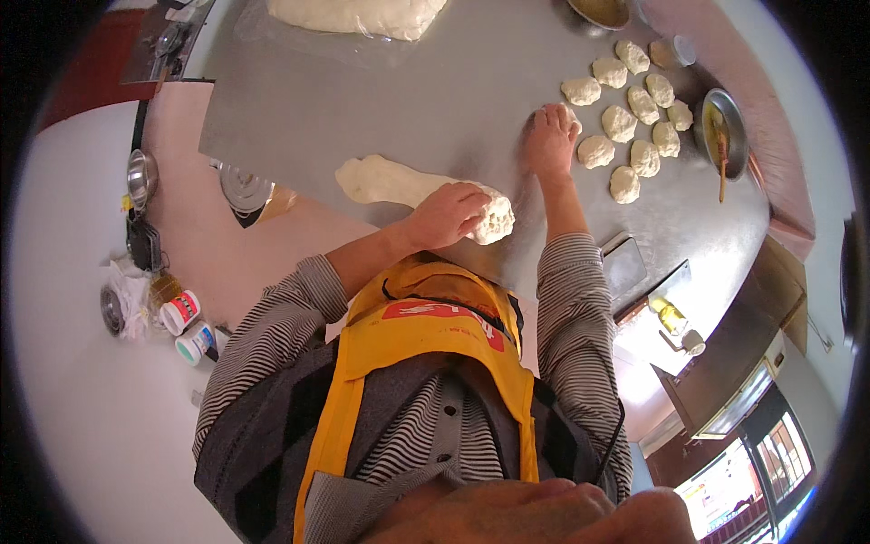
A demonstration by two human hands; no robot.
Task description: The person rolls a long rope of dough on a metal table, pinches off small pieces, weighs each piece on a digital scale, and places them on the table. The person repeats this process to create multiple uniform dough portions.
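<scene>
A long roll of pale dough (387, 182) lies on the metal worktop near its front edge. My left hand (448, 214) rests over the roll, close to its rough, torn right end, with fingers curled on it. Farther right, my right hand (552, 139) has its fingers around a small dough piece (572, 122), mostly hidden under them, at the worktop. Several separate dough pieces (618, 124) sit in loose rows just right of that hand. At the top, a large slab of dough (360, 15) lies on clear plastic film.
A metal bowl (735, 132) with a wooden-handled brush (722, 163) stands at the worktop's right edge. Another bowl (601, 10) is at the top, near a tipped cup (682, 51). A flat tray-like object (624, 266) and a yellow bottle (671, 317) lie at the lower right.
</scene>
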